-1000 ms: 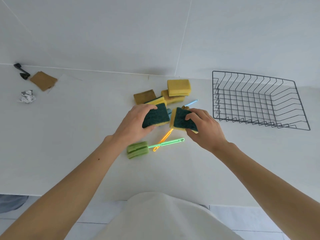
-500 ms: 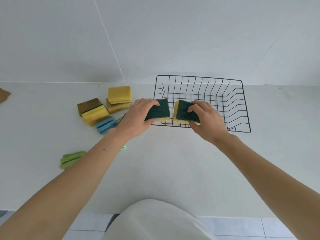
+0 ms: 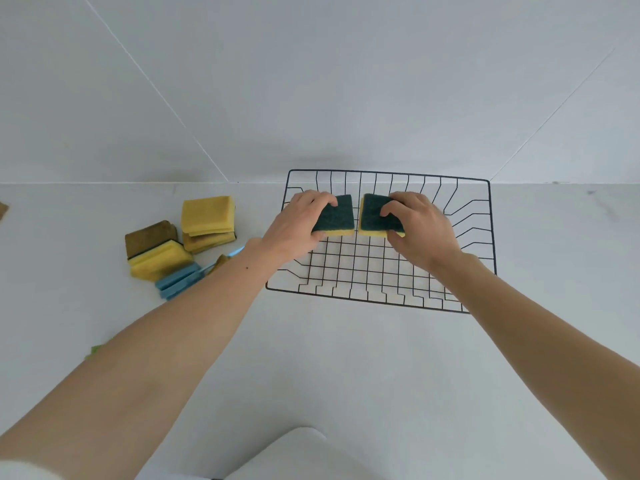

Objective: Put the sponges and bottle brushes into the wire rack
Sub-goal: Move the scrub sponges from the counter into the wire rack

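Both hands now sit inside the black wire rack (image 3: pixel 490 237): left hand (image 3: pixel 298 226) clamps one green-topped yellow sponge (image 3: pixel 337 216), right hand (image 3: pixel 420 226) clamps another green-topped yellow sponge (image 3: pixel 375 216), open grid nearer me.

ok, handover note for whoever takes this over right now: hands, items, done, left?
Left hand: gripping a green-topped yellow sponge, far-left inside the wire rack.
Right hand: gripping a second green-topped sponge right beside it in the rack.
Whether either sponge rests on the rack floor yet is unclear.
Done: nothing released in the rack.
Left: release both. On the counter left of the rack remain a stack of yellow sponges, a brown sponge, a yellow sponge, and the blue bottle brush. A green item peeks out by the left forearm.
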